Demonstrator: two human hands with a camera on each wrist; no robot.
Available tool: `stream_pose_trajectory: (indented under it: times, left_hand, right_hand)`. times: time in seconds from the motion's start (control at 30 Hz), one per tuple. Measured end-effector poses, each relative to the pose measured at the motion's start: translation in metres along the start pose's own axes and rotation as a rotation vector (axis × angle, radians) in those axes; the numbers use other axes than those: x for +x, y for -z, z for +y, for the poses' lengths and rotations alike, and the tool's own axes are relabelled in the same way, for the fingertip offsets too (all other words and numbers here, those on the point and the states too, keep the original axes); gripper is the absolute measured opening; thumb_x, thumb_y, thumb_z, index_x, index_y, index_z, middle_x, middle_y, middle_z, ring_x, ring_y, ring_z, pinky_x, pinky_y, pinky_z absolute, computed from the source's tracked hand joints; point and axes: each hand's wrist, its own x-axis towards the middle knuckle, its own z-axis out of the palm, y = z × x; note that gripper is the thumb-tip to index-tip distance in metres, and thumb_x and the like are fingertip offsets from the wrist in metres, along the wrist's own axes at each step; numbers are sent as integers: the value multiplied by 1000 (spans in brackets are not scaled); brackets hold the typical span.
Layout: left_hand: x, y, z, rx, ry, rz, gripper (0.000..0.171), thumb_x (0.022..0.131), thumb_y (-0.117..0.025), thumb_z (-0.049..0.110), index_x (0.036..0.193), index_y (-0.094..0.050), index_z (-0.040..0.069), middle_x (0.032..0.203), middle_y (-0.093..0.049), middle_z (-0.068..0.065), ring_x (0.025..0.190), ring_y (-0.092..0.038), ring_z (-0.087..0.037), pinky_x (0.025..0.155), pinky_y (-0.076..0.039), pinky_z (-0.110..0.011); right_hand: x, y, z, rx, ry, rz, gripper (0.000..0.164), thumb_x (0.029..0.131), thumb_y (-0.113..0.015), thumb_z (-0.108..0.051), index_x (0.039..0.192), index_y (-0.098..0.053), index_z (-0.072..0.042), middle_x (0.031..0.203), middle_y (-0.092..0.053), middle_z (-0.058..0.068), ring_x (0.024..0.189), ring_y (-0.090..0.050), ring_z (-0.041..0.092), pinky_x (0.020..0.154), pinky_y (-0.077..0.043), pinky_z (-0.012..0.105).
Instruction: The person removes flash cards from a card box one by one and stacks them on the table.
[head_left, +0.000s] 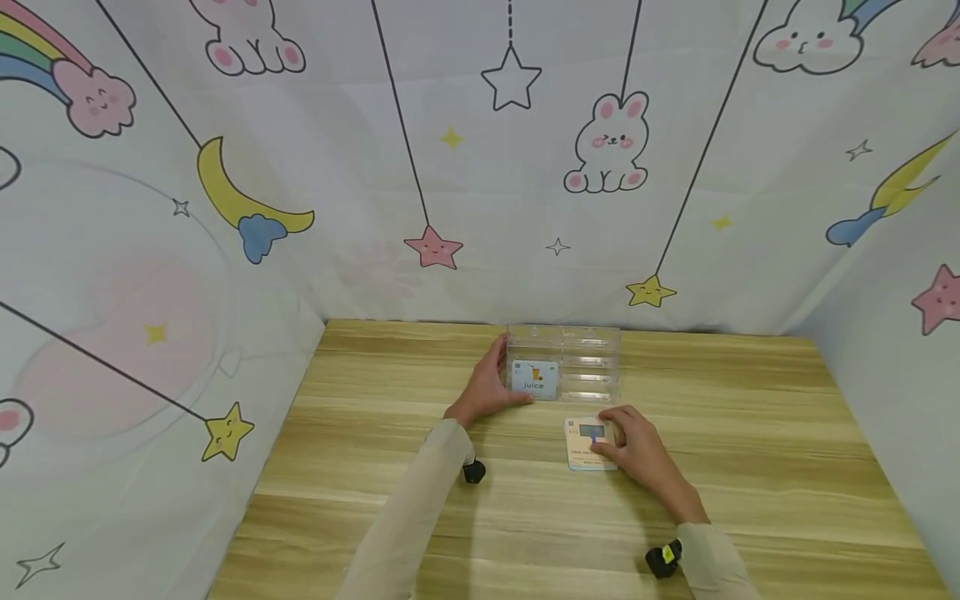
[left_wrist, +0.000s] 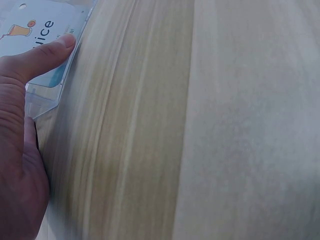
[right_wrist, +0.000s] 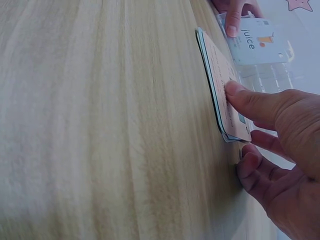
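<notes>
A clear plastic card holder with several compartments stands at the back of the wooden table. A light blue card printed "juice", with a picture of a drink, sits in its lower left part. My left hand grips the holder's left side, its thumb across the lower front edge by the juice card. Just in front of the holder, my right hand pinches a thin stack of cards by its right side, thumb on top. The top card is peach with a dark picture and small print.
Wood-grain table extends on both sides of the hands. A white cloth with cartoon stars and rabbits hangs right behind the holder, and similar cloth closes in the left and right sides.
</notes>
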Motion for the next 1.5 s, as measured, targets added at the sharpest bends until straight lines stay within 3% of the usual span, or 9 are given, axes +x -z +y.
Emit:
stream_pose_trajectory:
  times: [0.43, 0.7, 1.1, 1.33, 1.5]
  left_hand:
    - [-2, 2, 6, 13, 11, -16, 131, 70, -100, 21, 167, -11, 12, 169, -26, -10, 153, -30, -19, 121, -30, -23]
    - [-2, 3, 6, 18, 3, -13, 131, 70, -100, 21, 167, -12, 13, 168, -29, -10, 152, -32, -19, 121, -31, -25]
    - [0, 2, 2, 1, -1, -7, 130, 70, -100, 23, 167, -13, 14, 167, -30, -11, 151, -33, -20, 120, -32, -24]
    - [-3, 4, 11, 1, 5, -6, 127, 72, -99, 18, 166, -14, 13, 166, -31, -12, 151, -34, -21, 120, -32, -24]
    - [-2, 3, 7, 17, 11, -10, 129, 71, -99, 22, 167, -13, 14, 167, -29, -11, 151, -34, -21, 120, -32, -25]
  right_hand:
    - [6, 7, -6, -7, -34, -79, 55, 86, -88, -18, 130, -64, 5, 114, -61, 13, 68, -43, 11, 63, -40, 28]
    - [28, 10, -16, 14, 41, -46, 53, 90, -84, -22, 133, -64, 1, 118, -65, 17, 68, -46, 11, 62, -44, 27]
    - [71, 3, -40, 30, 151, -78, 52, 93, -81, -18, 139, -62, -3, 118, -66, 18, 73, -49, 13, 64, -46, 32]
    - [82, 1, -45, 36, 169, -87, 51, 92, -81, -17, 137, -63, -1, 113, -67, 17, 70, -51, 13, 62, -46, 31]
    - [84, -1, -46, 34, 169, -89, 51, 93, -81, -18, 137, -63, -1, 112, -68, 16, 69, -50, 10, 63, -46, 30]
